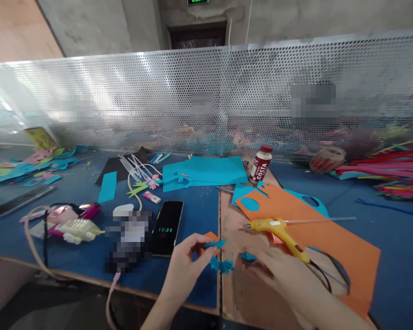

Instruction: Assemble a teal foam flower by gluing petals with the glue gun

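My left hand (188, 259) is closed in a pinch on a small cut piece of blue paper (216, 244). A bit of orange paper (211, 236) shows just behind its fingertips. Below them is a fringed blue paper strip (222, 265); whether it is joined to the pinched piece I cannot tell. My right hand (278, 270), slightly blurred, has its fingers around another small blue paper piece (248, 256) low over the brown board. Beyond that hand, a yellow hot glue gun (278, 229) with a clear glue stick lies on a cut orange sheet (344, 243).
A phone (168, 228) and a blurred-out dark device (132, 240) with a cable lie left of my hands. Blue sheets (213, 170) and a Costa bottle (260, 164) stand farther back, before a perforated metal screen (151, 101). Colourful pipe cleaners (388, 167) lie at right.
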Motion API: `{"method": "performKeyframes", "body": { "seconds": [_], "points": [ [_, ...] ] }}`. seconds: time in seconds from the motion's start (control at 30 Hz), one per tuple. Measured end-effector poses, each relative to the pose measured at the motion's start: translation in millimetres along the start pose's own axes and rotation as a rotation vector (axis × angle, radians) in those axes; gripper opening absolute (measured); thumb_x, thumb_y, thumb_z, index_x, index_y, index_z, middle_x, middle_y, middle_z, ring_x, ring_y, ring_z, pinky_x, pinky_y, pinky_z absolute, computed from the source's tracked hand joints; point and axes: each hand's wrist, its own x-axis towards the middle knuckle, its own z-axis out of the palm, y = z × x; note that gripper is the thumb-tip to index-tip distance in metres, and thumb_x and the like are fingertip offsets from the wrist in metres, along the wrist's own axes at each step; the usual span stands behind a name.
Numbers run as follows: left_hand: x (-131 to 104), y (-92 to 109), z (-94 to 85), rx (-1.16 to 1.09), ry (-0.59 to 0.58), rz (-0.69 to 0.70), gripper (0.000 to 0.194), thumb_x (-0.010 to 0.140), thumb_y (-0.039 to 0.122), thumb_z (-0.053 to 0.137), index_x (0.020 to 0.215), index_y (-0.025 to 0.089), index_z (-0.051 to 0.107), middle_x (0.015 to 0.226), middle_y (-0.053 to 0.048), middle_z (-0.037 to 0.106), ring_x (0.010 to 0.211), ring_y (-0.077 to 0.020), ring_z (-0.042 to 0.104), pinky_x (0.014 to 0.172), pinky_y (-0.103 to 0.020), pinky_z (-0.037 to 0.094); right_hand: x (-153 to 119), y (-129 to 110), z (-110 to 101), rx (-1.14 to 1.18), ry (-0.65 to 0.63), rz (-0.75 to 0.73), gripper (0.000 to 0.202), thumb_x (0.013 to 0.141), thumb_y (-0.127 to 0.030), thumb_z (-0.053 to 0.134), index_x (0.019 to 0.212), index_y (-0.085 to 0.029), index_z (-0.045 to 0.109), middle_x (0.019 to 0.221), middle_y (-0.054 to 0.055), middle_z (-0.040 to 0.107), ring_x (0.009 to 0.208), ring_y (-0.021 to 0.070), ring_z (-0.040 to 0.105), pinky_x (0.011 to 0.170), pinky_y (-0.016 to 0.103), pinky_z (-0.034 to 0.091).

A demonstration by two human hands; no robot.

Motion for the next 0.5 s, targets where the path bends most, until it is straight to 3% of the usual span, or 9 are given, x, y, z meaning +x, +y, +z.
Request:
{"method": "performKeyframes", "body": {
  "seconds": [0.2, 0.33, 0.5],
  "points": [
    [-1.3, 0.6, 0.7, -0.015, -0.035, -0.007, 0.013, 0.081, 0.029, 0.066, 0.082, 0.017, 0.068, 0.077, -0.003, 0.067, 0.068, -0.0144, 0.058, 0.064, -0.024, 0.049, 7.5, 2.4, 1.2, 0.059, -0.117, -0.055, 0.03, 0.089, -0.025, 0.05, 0.112, -0.03, 0.067, 0.105, 0.004, 0.07, 0.096, 0.0232, 0.066, 0.084, 0.038, 0.053],
    [-1.8, 2.3, 0.4, -0.008, -0.035, 0.005, 0.011, 0.081, 0.028, 0.066, 0.081, 0.017, 0.068, 0.074, -0.003, 0.067, 0.066, -0.0142, 0.058, 0.063, -0.024, 0.049, 12.3, 3.9, -6.8, 0.081, -0.167, -0.057, 0.024, 0.091, -0.023, 0.05, 0.096, -0.03, 0.072, 0.096, 0.003, 0.068, 0.091, 0.0206, 0.065, 0.085, 0.037, 0.051],
    [-2.5, 5.5, 0.9, 0.001, -0.04, -0.003, 0.01, 0.08, 0.027, 0.066, 0.081, 0.017, 0.067, 0.075, -0.003, 0.067, 0.066, -0.0143, 0.058, 0.063, -0.024, 0.049, 9.3, 1.8, -6.8, 0.162, -0.226, -0.029, 0.013, 0.084, -0.019, 0.062, 0.09, -0.027, 0.071, 0.098, 0.003, 0.065, 0.097, 0.0216, 0.059, 0.092, 0.04, 0.045]
  ]
}}
